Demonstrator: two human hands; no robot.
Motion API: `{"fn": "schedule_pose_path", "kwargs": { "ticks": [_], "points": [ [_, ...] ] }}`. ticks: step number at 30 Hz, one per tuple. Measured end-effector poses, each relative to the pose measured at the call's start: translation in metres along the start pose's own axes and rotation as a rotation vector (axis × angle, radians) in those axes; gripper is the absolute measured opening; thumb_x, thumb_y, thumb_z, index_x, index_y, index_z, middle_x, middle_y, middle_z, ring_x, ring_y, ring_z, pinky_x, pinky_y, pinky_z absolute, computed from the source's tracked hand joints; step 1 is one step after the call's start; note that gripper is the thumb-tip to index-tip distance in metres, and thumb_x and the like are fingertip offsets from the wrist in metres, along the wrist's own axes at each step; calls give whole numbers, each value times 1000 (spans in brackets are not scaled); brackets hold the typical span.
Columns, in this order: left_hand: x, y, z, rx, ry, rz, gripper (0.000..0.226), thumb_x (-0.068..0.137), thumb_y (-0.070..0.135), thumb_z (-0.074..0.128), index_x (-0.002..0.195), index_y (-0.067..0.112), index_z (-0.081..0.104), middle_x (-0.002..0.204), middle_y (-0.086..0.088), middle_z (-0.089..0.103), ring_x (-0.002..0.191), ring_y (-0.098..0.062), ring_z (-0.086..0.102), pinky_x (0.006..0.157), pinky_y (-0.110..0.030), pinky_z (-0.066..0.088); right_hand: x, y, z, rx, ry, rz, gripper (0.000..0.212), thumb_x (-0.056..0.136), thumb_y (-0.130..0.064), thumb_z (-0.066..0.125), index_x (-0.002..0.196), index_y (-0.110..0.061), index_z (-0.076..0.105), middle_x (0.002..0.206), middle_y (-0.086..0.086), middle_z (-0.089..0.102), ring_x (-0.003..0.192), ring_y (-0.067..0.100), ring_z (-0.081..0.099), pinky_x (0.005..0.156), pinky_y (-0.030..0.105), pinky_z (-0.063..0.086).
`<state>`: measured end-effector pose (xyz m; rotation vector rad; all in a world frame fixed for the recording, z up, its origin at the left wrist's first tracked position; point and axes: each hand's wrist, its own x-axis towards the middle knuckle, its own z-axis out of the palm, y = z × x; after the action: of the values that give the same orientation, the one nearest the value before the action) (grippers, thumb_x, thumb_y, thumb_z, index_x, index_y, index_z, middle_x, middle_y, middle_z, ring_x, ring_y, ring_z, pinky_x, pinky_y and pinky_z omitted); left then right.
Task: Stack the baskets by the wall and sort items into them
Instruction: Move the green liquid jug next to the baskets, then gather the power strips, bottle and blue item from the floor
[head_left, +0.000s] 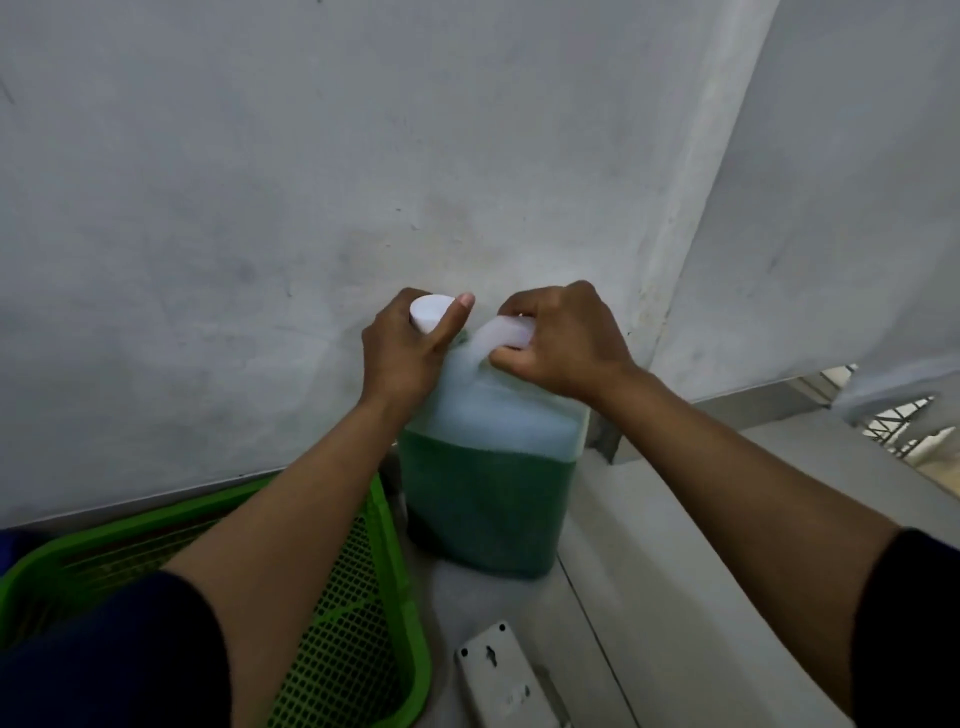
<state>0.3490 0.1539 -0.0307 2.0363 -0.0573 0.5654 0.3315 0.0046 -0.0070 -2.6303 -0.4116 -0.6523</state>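
A translucent jug (488, 493), about half full of green liquid, stands on the grey floor against the wall. My left hand (402, 356) wraps around its white cap (431, 312). My right hand (563, 345) is closed around the jug's white handle (506, 332). A green mesh basket (358, 639) sits on the floor just left of the jug, partly hidden by my left arm.
The grey wall (311, 182) rises directly behind the jug. A white flat device (501, 675) lies on the floor in front of the jug. A raised ledge (727, 545) runs along the right, with a gap to the outside at far right.
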Motion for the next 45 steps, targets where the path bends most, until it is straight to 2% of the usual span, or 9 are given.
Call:
{"fn": "schedule_pose_path", "kwargs": {
  "ticks": [5, 8, 10, 12, 18, 22, 28, 36, 45],
  "points": [
    [-49, -16, -33, -49, -309, -76, 74, 85, 43, 59, 144, 19, 22, 149, -3, 36, 132, -22, 40, 101, -31, 40, -12, -6, 5, -114, 61, 49, 33, 76, -38, 63, 103, -21, 71, 93, 6, 73, 82, 27, 63, 68, 30, 49],
    [-98, -40, -81, 68, -376, -77, 74, 86, 46, 53, 146, 23, 18, 155, -1, 27, 139, -19, 30, 111, -40, 34, -33, -27, 16, -137, 125, 209, 46, 82, -35, 58, 126, -22, 58, 124, 9, 60, 115, 30, 49, 89, 37, 42],
    [-127, -54, -121, 136, -411, -66, 69, 87, 47, 49, 144, 18, 24, 152, -3, 33, 137, -18, 34, 109, -37, 34, -56, -47, 25, -124, 137, 259, 55, 84, -37, 58, 136, -24, 47, 147, 8, 40, 139, 32, 26, 112, 45, 25],
    [-154, -62, -164, 154, -402, -75, 68, 83, 51, 46, 139, 16, 32, 147, -4, 40, 133, -17, 39, 106, -33, 36, -85, -76, 30, -86, 118, 286, 57, 85, -37, 57, 139, -24, 44, 154, 9, 28, 146, 31, 13, 117, 48, 13],
    [-223, -76, -257, 79, -321, -169, 40, 89, 35, 53, 125, 17, 48, 122, -3, 57, 105, -15, 56, 81, -25, 44, -157, -185, 42, 9, -126, 297, 62, 85, -42, 57, 141, -23, 38, 149, 7, 36, 139, 25, 29, 117, 54, 14],
    [-250, -75, -283, 121, -434, -191, 38, 90, 31, 56, 125, 17, 46, 110, -4, 58, 87, -14, 59, 60, -18, 44, -191, -250, 43, 47, -253, 292, 64, 84, -40, 57, 142, -24, 34, 145, 8, 40, 134, 27, 37, 114, 61, 16],
    [-261, -49, -271, 108, -527, -200, 44, 89, 30, 59, 127, 13, 45, 102, -2, 58, 96, -24, 59, 79, -33, 45, -235, -292, 5, -53, -327, 316, 67, 83, -39, 59, 143, -27, 30, 135, 7, 48, 128, 28, 44, 111, 62, 20],
    [-286, -7, -231, 173, -817, -106, 40, 87, 24, 61, 123, 12, 48, 104, -6, 61, 93, -22, 58, 78, -30, 44, -299, -252, -41, -82, -419, 535, 54, 82, -39, 59, 131, -25, 40, 128, 9, 54, 119, 31, 50, 98, 50, 36],
    [-336, 23, -162, 443, -1110, 100, 40, 88, 32, 59, 123, 18, 47, 123, -9, 60, 103, -20, 59, 84, -28, 46, -432, -136, -64, -102, -686, 842, 82, 77, -47, 67, 143, -21, 27, 136, 17, 37, 122, 35, 45, 100, 44, 42]
  ]
}}
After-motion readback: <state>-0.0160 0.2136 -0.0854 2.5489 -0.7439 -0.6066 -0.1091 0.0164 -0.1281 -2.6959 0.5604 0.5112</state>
